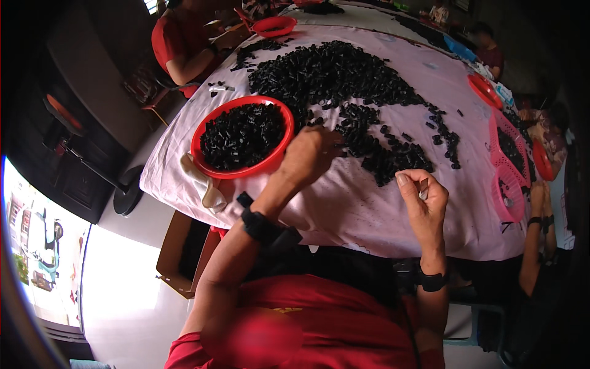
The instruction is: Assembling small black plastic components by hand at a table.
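Note:
My left hand (312, 150) reaches over the table between the red basin and the loose black pieces. Its fingers are curled together at the edge of the heap, slightly blurred, and what they hold is hidden among dark bits. My right hand (425, 195) is raised at the near side of the heap, thumb and fingers closed. Something small and pale shows between them, too small to name. Short black cylindrical pieces (332, 74) lie in a large heap, with a smaller spread (384, 150) near my hands. The red basin (200, 161) is filled with similar pieces.
A pink cloth (178, 138) covers the table. A white glove or rag (203, 183) lies beside the basin. Pink baskets (507, 195) stand at the right edge. An open cardboard box (175, 258) is below the table. Other people sit around, one in red (178, 46) at the far left.

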